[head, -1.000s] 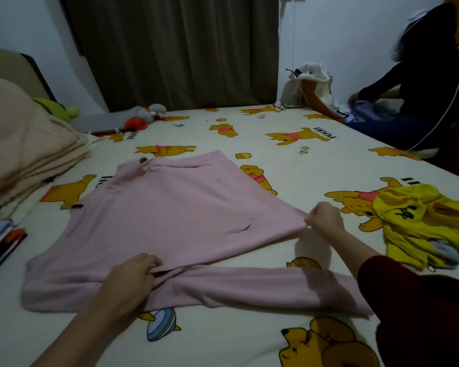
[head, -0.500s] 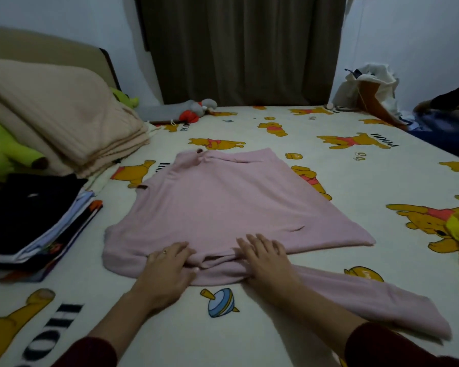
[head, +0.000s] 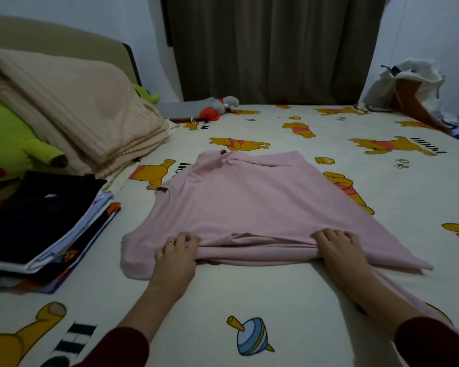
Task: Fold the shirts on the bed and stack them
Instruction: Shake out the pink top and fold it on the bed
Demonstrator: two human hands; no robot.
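The pink long-sleeved shirt (head: 252, 207) lies flat on the bed sheet (head: 249, 300), directly in front of both hands and between them. Its near edge is folded over into a thick band of several layers.

The left hand (head: 174, 258) rests on the left end of this band. Its fingers are curled over the folded edge and grip the cloth; a ring shows on one finger. The right hand (head: 338, 249) rests on the right end of the same band, and its fingers also bend over the fold and hold the fabric. The two hands are well apart, with the folded band stretched between them. One sleeve of the shirt runs under the right forearm toward the near right corner of the view. Both forearms come out of dark red sleeves.

To the left of the left hand stands a stack of folded clothes (head: 40, 221), dark on top, apart from the shirt. Beyond that stack lie a green plush toy (head: 11, 144) and a folded beige blanket (head: 72, 109). Far beyond the hands, at the other edge of the bed, lies a small grey and red plush toy (head: 219, 108), and behind it hangs a dark curtain (head: 273, 46). Far beyond the right hand sits a white bag (head: 406, 86).
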